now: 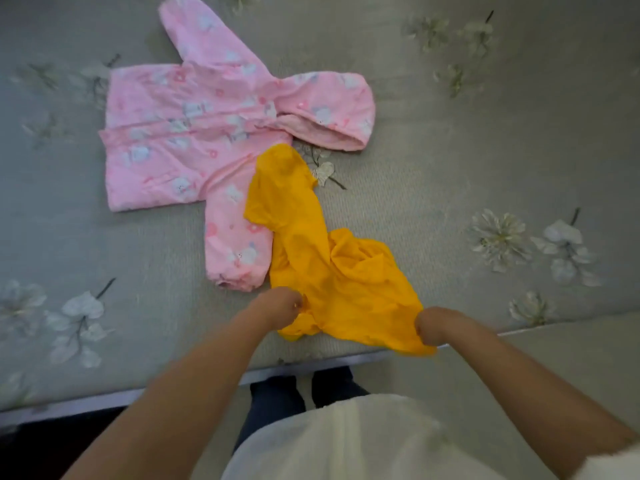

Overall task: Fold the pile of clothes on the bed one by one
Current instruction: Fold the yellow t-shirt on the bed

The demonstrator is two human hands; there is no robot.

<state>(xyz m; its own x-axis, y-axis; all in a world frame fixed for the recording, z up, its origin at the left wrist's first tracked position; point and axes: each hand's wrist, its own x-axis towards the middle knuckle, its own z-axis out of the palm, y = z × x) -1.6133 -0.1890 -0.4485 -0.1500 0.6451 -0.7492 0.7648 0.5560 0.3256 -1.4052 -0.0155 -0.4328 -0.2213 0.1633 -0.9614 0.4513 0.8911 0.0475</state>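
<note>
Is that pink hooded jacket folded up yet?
No. The pink jacket lies spread flat on the bed, both sleeves and the hood stretched out.

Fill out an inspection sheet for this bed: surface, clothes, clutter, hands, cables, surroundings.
Surface: bed with a grey-green flowered cover; its near edge runs across the lower part of the view.
Job's things: yellow garment, crumpled, lying at the near edge and overlapping one sleeve of the pink jacket, which lies spread flat with its hood out to the right.
Clutter: nothing seen.
Hands: left hand grips the yellow garment's near left corner; right hand grips its near right corner; fingers of both curled into the cloth.
Cables: nothing seen.
Surroundings: the person's light top and dark trousers below the bed edge; dark floor at lower left.
</note>
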